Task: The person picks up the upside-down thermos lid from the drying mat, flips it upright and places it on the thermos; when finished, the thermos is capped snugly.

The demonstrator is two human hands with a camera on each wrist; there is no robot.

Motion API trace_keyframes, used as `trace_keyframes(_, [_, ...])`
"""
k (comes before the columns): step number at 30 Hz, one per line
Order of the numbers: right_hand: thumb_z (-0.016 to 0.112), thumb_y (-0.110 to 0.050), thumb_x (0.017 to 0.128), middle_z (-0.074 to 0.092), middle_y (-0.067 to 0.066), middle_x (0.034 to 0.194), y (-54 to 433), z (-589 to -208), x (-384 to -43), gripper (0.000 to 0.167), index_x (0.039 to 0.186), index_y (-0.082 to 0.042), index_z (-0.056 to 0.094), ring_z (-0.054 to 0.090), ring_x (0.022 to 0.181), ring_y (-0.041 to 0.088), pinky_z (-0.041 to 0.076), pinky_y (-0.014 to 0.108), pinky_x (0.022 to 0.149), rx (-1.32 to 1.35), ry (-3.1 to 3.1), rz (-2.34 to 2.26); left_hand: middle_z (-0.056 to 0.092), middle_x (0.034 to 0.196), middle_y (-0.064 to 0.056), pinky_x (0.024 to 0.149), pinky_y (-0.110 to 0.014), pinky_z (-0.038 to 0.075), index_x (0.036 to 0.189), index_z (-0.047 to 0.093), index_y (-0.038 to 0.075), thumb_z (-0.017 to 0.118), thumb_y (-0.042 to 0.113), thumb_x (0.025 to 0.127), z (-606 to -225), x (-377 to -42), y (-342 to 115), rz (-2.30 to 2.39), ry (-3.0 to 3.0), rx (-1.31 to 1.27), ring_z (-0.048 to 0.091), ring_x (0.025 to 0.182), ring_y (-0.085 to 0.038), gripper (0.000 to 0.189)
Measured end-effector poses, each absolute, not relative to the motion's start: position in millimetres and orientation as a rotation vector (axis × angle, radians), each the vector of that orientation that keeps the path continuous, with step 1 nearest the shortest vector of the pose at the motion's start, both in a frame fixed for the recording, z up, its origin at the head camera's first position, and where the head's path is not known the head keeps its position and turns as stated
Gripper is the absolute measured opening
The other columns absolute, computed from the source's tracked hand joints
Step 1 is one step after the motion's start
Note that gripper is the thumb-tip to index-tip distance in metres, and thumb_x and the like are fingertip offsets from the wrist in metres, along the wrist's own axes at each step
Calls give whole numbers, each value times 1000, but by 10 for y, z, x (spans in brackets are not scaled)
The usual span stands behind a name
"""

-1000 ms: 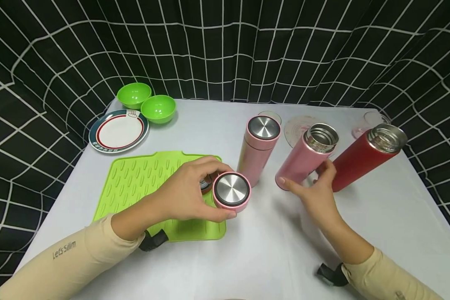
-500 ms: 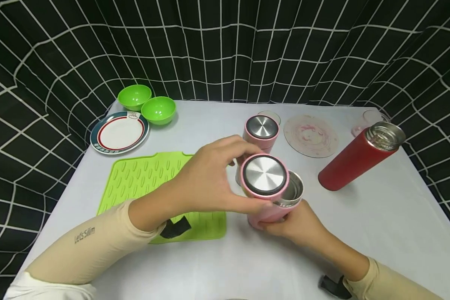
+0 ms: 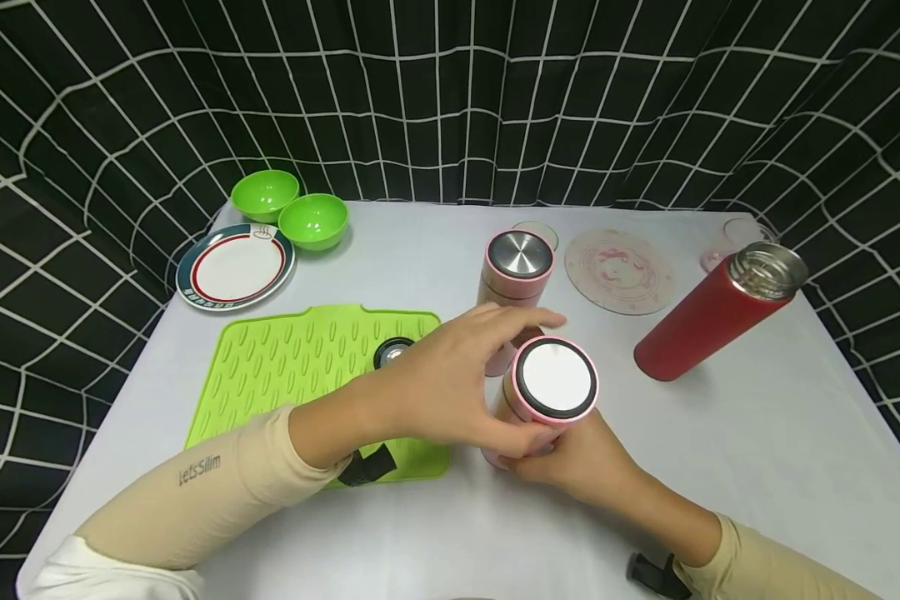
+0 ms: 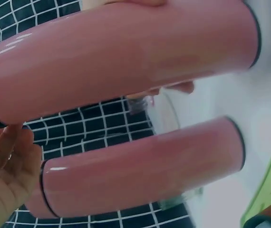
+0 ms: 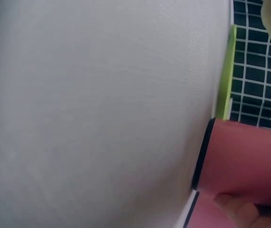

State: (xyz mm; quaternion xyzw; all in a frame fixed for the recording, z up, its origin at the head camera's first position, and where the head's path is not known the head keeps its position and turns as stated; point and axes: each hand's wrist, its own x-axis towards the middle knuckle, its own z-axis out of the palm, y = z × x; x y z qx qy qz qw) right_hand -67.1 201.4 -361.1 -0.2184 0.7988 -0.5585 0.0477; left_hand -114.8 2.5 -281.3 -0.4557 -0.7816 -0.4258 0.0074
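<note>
My left hand (image 3: 487,375) grips the pink, steel-topped lid (image 3: 557,377) at the mouth of a pink thermos bottle (image 4: 121,61). In the left wrist view, the fingers (image 4: 19,152) meet the bottle's lid end near its black ring. Lower on the same bottle, my right hand (image 3: 573,454) holds its body; fingertips (image 5: 237,206) show on the pink wall in the right wrist view. Just behind stands a second pink thermos bottle (image 3: 516,271) with its lid on. A red thermos bottle (image 3: 708,321) stands without a lid on the right, its steel mouth uncovered.
A green drying mat (image 3: 270,375) lies at left, with a small dark-rimmed lid (image 3: 392,352) on it, partly behind the left hand. Farther back are a rimmed plate (image 3: 236,267), two green bowls (image 3: 265,196) (image 3: 315,221), a clear glass plate (image 3: 618,271) and a pinkish glass (image 3: 738,233).
My right hand has brought the open pink bottle left from beside the red one. My left hand has moved right with the lid, which now covers the bottle's mouth.
</note>
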Motion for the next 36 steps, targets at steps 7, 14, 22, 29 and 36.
trace_keyframes(7, [87,5,65,63,-1,96,2006,-3620,-669,53,105,-15,59,60,85,19,52,31,76,-703,2389,-1736,59,112,11,92,-25,46,122,58,13,88,34,66,-2906,-1159,55,-1523,-2297,-1403,53,106,-2,67])
trace_keyframes(14, [84,10,65,62,-1,87,1991,-3629,-669,49,96,-18,59,59,76,18,51,31,68,-793,2369,-1767,59,120,9,97,-26,43,130,56,11,85,33,71,-2934,-1173,43,-1500,-2316,-1466,51,113,-2,69])
trace_keyframes(22, [91,-8,65,62,-3,107,2091,-3866,-728,64,117,-22,55,59,96,18,50,30,82,-737,2458,-1688,56,119,5,96,-23,43,127,56,8,89,38,64,-2961,-1155,95,-1443,-2243,-1426,48,113,-2,77])
trace_keyframes(29, [86,7,65,64,-1,96,1998,-3624,-680,56,106,-17,58,62,84,18,52,30,77,-722,2392,-1713,63,114,4,94,-24,45,126,61,7,87,29,65,-3003,-1186,114,-1476,-2157,-1442,50,112,-3,70])
trace_keyframes(36, [84,9,64,63,-1,91,2012,-3695,-691,53,102,-18,59,59,78,18,51,29,71,-802,2374,-1751,63,113,6,95,-23,43,125,62,7,87,31,65,-2994,-1176,131,-1455,-2169,-1409,49,111,-3,70])
